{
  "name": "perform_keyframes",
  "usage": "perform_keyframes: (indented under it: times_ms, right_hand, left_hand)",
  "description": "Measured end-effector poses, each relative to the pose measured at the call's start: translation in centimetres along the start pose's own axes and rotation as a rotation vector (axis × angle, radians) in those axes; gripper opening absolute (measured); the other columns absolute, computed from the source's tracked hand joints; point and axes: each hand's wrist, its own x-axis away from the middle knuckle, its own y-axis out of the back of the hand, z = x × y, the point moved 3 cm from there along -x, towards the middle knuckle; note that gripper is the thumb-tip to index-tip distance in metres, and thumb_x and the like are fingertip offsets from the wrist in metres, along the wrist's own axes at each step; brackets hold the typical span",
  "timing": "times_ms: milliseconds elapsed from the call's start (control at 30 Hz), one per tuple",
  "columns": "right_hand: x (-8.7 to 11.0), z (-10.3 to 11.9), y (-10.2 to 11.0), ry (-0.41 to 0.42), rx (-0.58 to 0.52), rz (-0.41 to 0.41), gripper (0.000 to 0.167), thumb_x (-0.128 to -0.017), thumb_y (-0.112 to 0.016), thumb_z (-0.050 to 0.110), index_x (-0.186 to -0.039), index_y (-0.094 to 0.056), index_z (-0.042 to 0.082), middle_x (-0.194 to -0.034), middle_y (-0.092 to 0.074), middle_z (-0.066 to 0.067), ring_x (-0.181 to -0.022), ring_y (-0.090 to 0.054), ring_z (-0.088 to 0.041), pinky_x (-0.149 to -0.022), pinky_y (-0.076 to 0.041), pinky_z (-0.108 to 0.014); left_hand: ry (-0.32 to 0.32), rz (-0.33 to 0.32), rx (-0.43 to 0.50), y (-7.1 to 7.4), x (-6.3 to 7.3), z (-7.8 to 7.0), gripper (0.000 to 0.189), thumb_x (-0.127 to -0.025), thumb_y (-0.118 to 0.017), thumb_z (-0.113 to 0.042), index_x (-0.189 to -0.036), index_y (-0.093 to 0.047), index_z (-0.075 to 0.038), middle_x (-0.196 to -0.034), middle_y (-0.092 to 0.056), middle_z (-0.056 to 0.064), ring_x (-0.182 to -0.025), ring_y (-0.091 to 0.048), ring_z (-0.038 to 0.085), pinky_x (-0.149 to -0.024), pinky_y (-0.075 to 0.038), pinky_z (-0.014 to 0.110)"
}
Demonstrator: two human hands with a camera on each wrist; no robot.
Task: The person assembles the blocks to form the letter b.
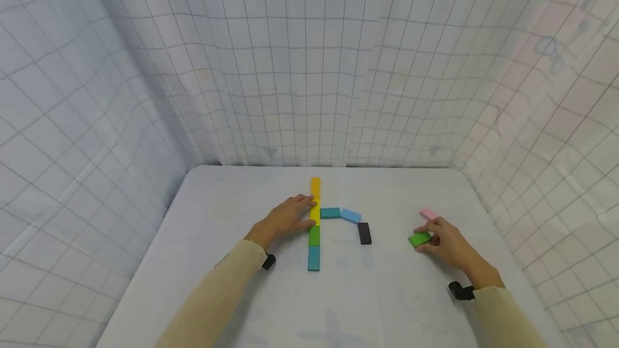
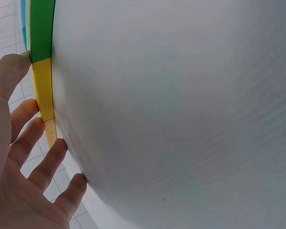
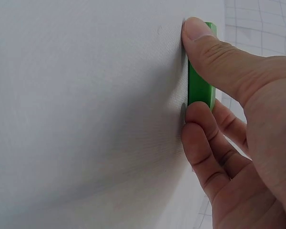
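Observation:
My right hand [image 1: 447,243] pinches a green block [image 1: 419,239] between thumb and fingers, low over the white table; in the right wrist view the same green block [image 3: 200,88] shows between the thumb and fingertips. At the table's middle a straight column holds two yellow blocks [image 1: 316,188], another green block [image 1: 314,236] and a teal block [image 1: 314,259]. My left hand [image 1: 286,216] rests beside this column, its spread fingers reaching the yellow blocks. The left wrist view shows the thumb near the joint of the green and yellow blocks [image 2: 44,88].
From the column a second teal block [image 1: 331,213], a light blue block [image 1: 351,216] and a black block [image 1: 365,233] curve away to the right. A pink block [image 1: 428,214] lies just beyond my right hand. Gridded white curtains [image 1: 309,69] enclose the table's back and sides.

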Motion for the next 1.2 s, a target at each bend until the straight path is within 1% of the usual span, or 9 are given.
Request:
perform_keyframes:
  times_ms: [133, 233, 400, 533, 700, 933, 1100, 1133, 1200]
  right_hand:
    - [0.0, 0.0, 0.1, -0.007, -0.023, 0.013, 0.041, -0.094, -0.099, 0.02, -0.131, -0.085, 0.01, -0.119, -0.069, -0.01, -0.086, -0.058, -0.002, -0.073, -0.055, -0.021]
    - [-0.1, 0.3, 0.3, -0.001, -0.035, 0.004, 0.04, -0.095, -0.098, 0.018, -0.131, -0.084, 0.009, -0.119, -0.068, -0.011, -0.087, -0.058, -0.002, -0.074, -0.055, -0.022]
    - [-0.2, 0.5, 0.4, -0.009, -0.014, -0.005, 0.038, -0.095, -0.098, 0.019, -0.129, -0.085, 0.009, -0.122, -0.069, -0.015, -0.088, -0.06, -0.004, -0.075, -0.056, -0.022]
    - [-0.2, 0.4, 0.2, -0.014, -0.007, 0.006, 0.037, -0.095, -0.098, 0.019, -0.128, -0.084, 0.009, -0.12, -0.068, -0.014, -0.088, -0.06, -0.004, -0.075, -0.056, -0.021]
    - [-0.1, 0.7, -0.1, -0.007, -0.018, 0.003, 0.035, -0.096, -0.098, 0.019, -0.127, -0.084, 0.01, -0.118, -0.068, -0.012, -0.087, -0.06, -0.003, -0.075, -0.056, -0.021]
    - [-0.1, 1.1, -0.3, -0.018, -0.067, 0.017, 0.036, -0.097, -0.097, 0.018, -0.129, -0.084, 0.008, -0.117, -0.066, -0.012, -0.084, -0.058, -0.005, -0.072, -0.054, -0.021]
    - [-0.2, 1.2, -0.4, -0.015, -0.064, 0.008, 0.037, -0.096, -0.097, 0.019, -0.129, -0.084, 0.008, -0.119, -0.067, -0.011, -0.083, -0.058, -0.004, -0.073, -0.055, -0.021]
    - [-0.3, 1.2, -0.4, -0.006, -0.056, 0.004, 0.037, -0.096, -0.097, 0.019, -0.129, -0.084, 0.008, -0.119, -0.068, -0.011, -0.083, -0.059, -0.003, -0.073, -0.055, -0.021]
    - [-0.3, 1.3, -0.4, 0.005, -0.043, -0.005, 0.037, -0.096, -0.098, 0.02, -0.128, -0.085, 0.009, -0.12, -0.068, -0.011, -0.083, -0.059, -0.002, -0.074, -0.056, -0.022]
  left_hand:
    - [0.003, 0.003, -0.007, 0.1, -0.1, -0.1, 0.064, -0.114, -0.077, -0.044, -0.169, -0.061, -0.018, -0.188, -0.046, 0.006, -0.169, -0.049, 0.039, -0.138, -0.046, 0.062]
    - [0.008, 0.002, -0.024, 0.4, -0.3, -0.2, 0.063, -0.114, -0.077, -0.044, -0.169, -0.061, -0.018, -0.188, -0.046, 0.005, -0.169, -0.049, 0.038, -0.14, -0.044, 0.061]
    - [0.008, 0.004, -0.009, 0.5, -0.5, -0.2, 0.064, -0.114, -0.077, -0.045, -0.169, -0.061, -0.018, -0.188, -0.045, 0.005, -0.17, -0.048, 0.038, -0.139, -0.044, 0.062]
    - [0.009, 0.018, 0.0, 0.4, -0.2, -0.3, 0.064, -0.114, -0.076, -0.044, -0.17, -0.06, -0.018, -0.188, -0.044, 0.006, -0.17, -0.048, 0.039, -0.14, -0.044, 0.061]
    - [0.005, 0.012, 0.005, 0.4, 0.1, -0.4, 0.064, -0.114, -0.077, -0.044, -0.169, -0.06, -0.017, -0.188, -0.046, 0.007, -0.17, -0.049, 0.04, -0.14, -0.044, 0.061]
    - [0.002, 0.013, -0.006, 0.6, 0.1, -0.5, 0.065, -0.114, -0.076, -0.045, -0.171, -0.059, -0.017, -0.187, -0.046, 0.008, -0.168, -0.05, 0.04, -0.139, -0.046, 0.061]
    - [-0.009, 0.007, 0.003, 0.5, 0.0, -0.5, 0.066, -0.113, -0.078, -0.041, -0.171, -0.059, -0.014, -0.185, -0.048, 0.013, -0.167, -0.051, 0.043, -0.139, -0.045, 0.064]
    - [-0.01, 0.003, -0.006, 0.5, 0.0, -0.5, 0.066, -0.113, -0.078, -0.041, -0.17, -0.06, -0.014, -0.184, -0.049, 0.013, -0.166, -0.052, 0.043, -0.137, -0.045, 0.067]
    - [-0.01, 0.003, -0.008, 0.4, -0.1, -0.4, 0.066, -0.113, -0.079, -0.04, -0.17, -0.06, -0.013, -0.184, -0.049, 0.014, -0.165, -0.052, 0.043, -0.136, -0.045, 0.068]
